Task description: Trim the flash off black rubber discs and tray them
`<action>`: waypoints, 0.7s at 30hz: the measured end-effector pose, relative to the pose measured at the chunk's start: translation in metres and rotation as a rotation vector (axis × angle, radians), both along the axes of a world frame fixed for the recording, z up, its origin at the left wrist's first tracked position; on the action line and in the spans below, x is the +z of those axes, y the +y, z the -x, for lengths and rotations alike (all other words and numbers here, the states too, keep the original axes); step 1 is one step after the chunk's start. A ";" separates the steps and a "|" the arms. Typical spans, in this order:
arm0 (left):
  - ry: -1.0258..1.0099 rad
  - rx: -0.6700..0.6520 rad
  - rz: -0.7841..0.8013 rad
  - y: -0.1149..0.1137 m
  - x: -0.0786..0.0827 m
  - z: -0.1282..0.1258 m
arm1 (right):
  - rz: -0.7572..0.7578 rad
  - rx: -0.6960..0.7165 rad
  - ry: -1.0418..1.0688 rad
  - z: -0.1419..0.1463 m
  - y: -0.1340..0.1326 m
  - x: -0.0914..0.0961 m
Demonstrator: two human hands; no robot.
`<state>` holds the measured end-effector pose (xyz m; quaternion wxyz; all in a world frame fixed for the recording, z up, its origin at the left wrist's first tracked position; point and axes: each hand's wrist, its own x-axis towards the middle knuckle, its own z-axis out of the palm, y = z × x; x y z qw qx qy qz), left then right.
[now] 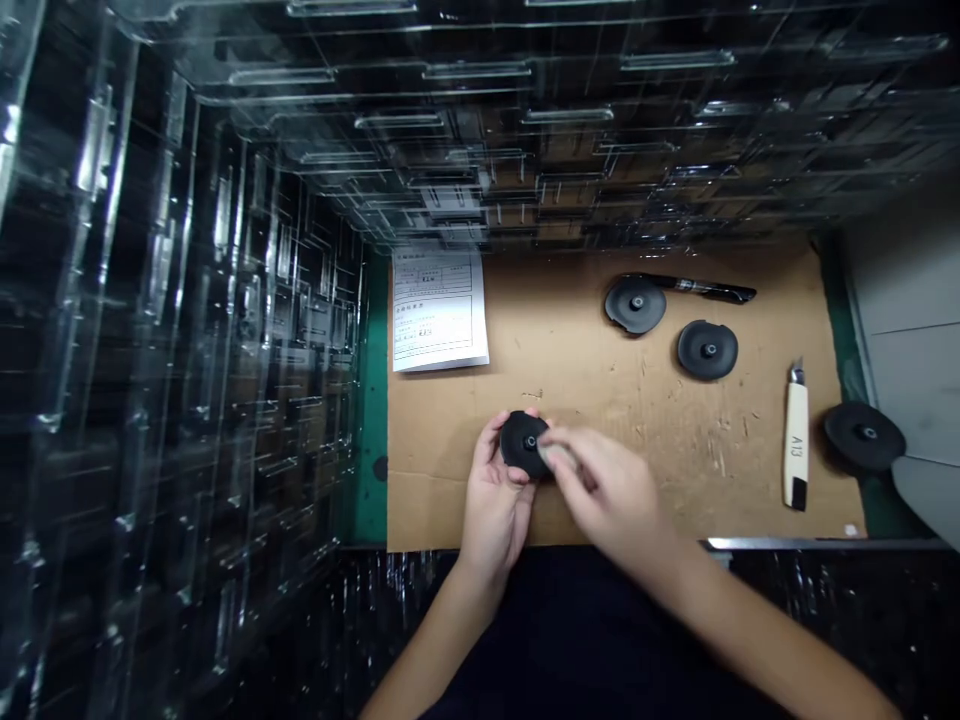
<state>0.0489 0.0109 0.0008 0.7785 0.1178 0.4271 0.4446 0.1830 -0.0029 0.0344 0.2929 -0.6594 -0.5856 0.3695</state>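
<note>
1. Left hand (495, 500): cupped, holding a black disc (521, 445) with a central hub over a cardboard sheet (450, 500).
2. Right hand (611, 490): fingertips pressed together at the disc's face; whether they pinch a pale item is too blurred to tell.
3. Beyond: two similar discs (635, 305) (707, 350), a utility knife (796, 440), a printed form (439, 310).

A printed sheet (439, 310) lies left of two discs (707, 350) on cardboard (540, 340).
</note>
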 end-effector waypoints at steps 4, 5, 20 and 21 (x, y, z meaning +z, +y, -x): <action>0.010 -0.011 -0.011 0.000 -0.002 0.000 | -0.004 0.012 0.022 -0.006 0.009 -0.004; 0.024 0.001 -0.020 0.000 -0.003 0.000 | 0.007 -0.011 0.004 -0.009 0.015 -0.005; 0.005 -0.009 -0.033 -0.001 -0.005 0.002 | -0.088 0.078 0.029 -0.003 0.012 -0.003; 0.001 -0.017 -0.042 0.000 -0.004 0.002 | -0.066 0.055 0.036 -0.007 0.009 -0.004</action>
